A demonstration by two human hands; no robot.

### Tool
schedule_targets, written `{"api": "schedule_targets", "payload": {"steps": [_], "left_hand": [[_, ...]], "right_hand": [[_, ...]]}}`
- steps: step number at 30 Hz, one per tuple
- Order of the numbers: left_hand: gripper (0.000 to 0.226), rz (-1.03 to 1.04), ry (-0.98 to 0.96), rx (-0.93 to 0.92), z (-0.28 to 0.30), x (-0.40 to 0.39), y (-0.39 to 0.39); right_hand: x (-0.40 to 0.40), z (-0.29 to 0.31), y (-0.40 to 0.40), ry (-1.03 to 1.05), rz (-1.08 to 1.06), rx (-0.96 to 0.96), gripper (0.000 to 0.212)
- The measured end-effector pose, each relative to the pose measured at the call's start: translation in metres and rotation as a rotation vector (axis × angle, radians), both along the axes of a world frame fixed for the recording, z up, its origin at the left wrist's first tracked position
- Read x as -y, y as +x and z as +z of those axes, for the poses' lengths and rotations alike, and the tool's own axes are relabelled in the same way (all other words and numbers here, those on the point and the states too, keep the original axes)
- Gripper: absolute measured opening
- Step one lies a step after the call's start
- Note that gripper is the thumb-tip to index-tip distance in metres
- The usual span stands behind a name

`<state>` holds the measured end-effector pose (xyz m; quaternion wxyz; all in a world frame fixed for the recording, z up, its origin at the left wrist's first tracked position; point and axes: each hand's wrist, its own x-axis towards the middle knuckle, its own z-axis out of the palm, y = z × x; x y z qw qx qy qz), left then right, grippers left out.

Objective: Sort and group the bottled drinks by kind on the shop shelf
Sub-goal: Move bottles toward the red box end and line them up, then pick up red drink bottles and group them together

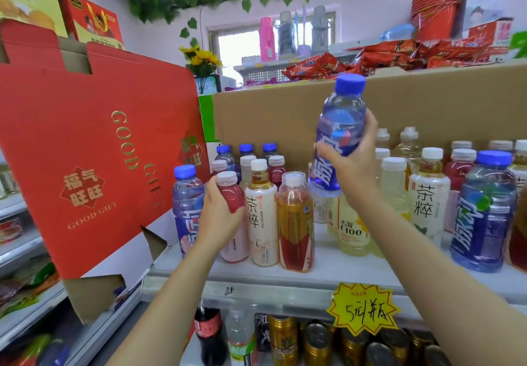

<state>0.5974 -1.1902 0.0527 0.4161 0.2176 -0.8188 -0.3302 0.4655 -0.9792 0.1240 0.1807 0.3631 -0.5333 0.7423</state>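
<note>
Hands are closed on bottles: a blue-capped bottle (339,134) is held above the shelf (256,283) by the right hand (352,163); a pink drink bottle (232,214), standing there, is gripped by the left hand (219,211).

We see clear, glossy plastic in the blue-capped bottle (339,134), its label shiny film and its cap ribbed. The pink drink bottle (232,217) is the same smooth plastic under a matt white cap. The shelf (285,283) looks like pale painted metal, slightly scuffed. The red gift box (94,149) is matt cardboard with gold foil lettering; the brown backing board (273,117) is plain rough cardboard.
</note>
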Motion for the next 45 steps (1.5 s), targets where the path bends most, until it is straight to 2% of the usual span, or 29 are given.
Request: {"api": "schedule_targets", "payload": {"steps": [5, 10, 14, 19, 23, 25, 27, 28, 31, 32, 34, 37, 41, 43, 45], "left_hand": [[0.092, -0.002, -0.033, -0.025, -0.009, -0.001, 0.003], [0.092, 0.006, -0.143, -0.068, -0.016, -0.009, 0.017], [0.089, -0.014, -0.184, -0.195, -0.015, -0.014, 0.029], [0.084, -0.032, -0.113, -0.427, 0.019, -0.024, 0.043], [0.079, -0.120, -0.088, -0.533, 0.052, -0.032, 0.052], [0.074, -0.141, -0.083, -0.542, 0.066, -0.035, 0.052], [0.072, -0.165, -0.081, -0.552, 0.083, -0.039, 0.052], [0.071, -0.182, -0.079, -0.557, 0.093, -0.042, 0.052], [0.066, -0.259, -0.059, -0.593, 0.124, -0.055, 0.049], [0.066, -0.295, -0.037, -0.601, 0.134, -0.061, 0.046], [0.066, -0.396, 0.019, -0.607, 0.154, -0.076, 0.038], [0.058, -0.514, 0.089, -0.552, 0.175, -0.094, 0.020], [0.054, -0.678, 0.203, -0.386, 0.181, -0.072, -0.003], [0.067, -0.533, 0.253, -0.376, 0.166, -0.041, -0.020], [0.078, -0.259, 0.301, -0.303, 0.136, -0.011, -0.045]], "right_hand": [[0.044, 0.027, -0.031, 0.182, -0.029, 0.144, 0.077], [0.070, 0.018, -0.041, 0.553, -0.156, 0.180, 0.074], [0.075, 0.003, -0.048, 0.679, -0.152, 0.303, 0.061], [0.070, -0.023, -0.052, 0.770, -0.092, 0.356, 0.050], [0.069, -0.034, -0.055, 0.718, -0.043, 0.411, 0.057], [0.065, -0.031, -0.056, 0.709, 0.040, 0.498, 0.048], [0.052, -0.016, -0.052, 0.617, 0.128, 0.585, 0.050], [0.043, -0.005, -0.045, 0.544, 0.110, 0.568, 0.053], [0.012, 0.033, 0.001, 0.293, -0.086, 0.280, 0.054], [0.005, 0.043, 0.022, 0.221, -0.062, 0.132, 0.053], [0.004, 0.059, 0.060, 0.218, 0.169, -0.084, 0.060], [0.015, 0.069, 0.083, 0.311, 0.417, -0.146, 0.068], [0.014, 0.061, 0.074, 0.220, 0.381, -0.055, 0.052], [0.007, 0.049, 0.065, 0.204, 0.372, 0.023, 0.052], [-0.003, 0.037, 0.057, 0.150, 0.412, 0.105, 0.049]]}}
